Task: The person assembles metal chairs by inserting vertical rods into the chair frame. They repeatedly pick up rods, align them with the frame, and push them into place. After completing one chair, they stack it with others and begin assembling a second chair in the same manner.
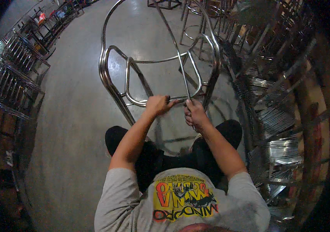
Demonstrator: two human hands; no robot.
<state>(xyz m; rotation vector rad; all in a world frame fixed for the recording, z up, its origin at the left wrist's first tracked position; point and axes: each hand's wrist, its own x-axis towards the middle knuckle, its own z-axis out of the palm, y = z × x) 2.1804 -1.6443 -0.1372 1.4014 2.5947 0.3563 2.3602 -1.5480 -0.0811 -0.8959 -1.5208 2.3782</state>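
Observation:
A shiny bent-tube chair frame (104, 69) stands on the floor in front of my knees, its curved back loop at the far side. My left hand (158, 105) is closed around the front rail of its rounded seat ring (127, 79), thumb pointing right. A long thin metal rod (183, 71) slants across the seat ring and runs up toward the far edge of the view. Its near end is in my closed right hand (196, 115), right beside the front rail. The fingers of that hand partly hide the rod's lower end.
At left stand several stacked chair frames (16, 83). Bundles of metal tubes (284, 150) lie along the right side, among upright metal bars. Bar stool frames (194, 33) are beyond at the far right. Grey concrete floor (70, 96) surrounds the chair frame.

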